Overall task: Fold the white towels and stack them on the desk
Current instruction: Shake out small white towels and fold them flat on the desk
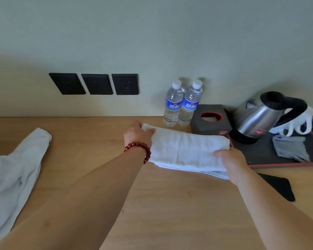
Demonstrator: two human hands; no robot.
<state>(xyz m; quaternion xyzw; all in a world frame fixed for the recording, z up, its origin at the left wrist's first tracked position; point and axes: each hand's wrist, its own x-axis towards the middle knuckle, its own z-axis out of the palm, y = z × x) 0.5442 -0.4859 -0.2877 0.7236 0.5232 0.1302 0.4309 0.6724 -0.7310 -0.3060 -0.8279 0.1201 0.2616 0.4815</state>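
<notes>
A folded white towel (184,150) lies on the wooden desk (161,204), resting on another folded white layer whose edge shows beneath it at the front. My left hand (138,135), with a red bead bracelet on the wrist, grips the towel's far left corner. At the near right end, my right hand (229,159) holds the towel with the thumb on top. An unfolded white towel (14,174) lies crumpled at the desk's left edge.
Two water bottles (181,103) stand against the wall behind the towel. A dark tissue box (210,120), a steel kettle (260,116) and a grey cloth (291,147) sit on a black tray (260,156) at the right. A black mat (278,186) lies near my right forearm. Wall sockets (96,83) sit above the desk.
</notes>
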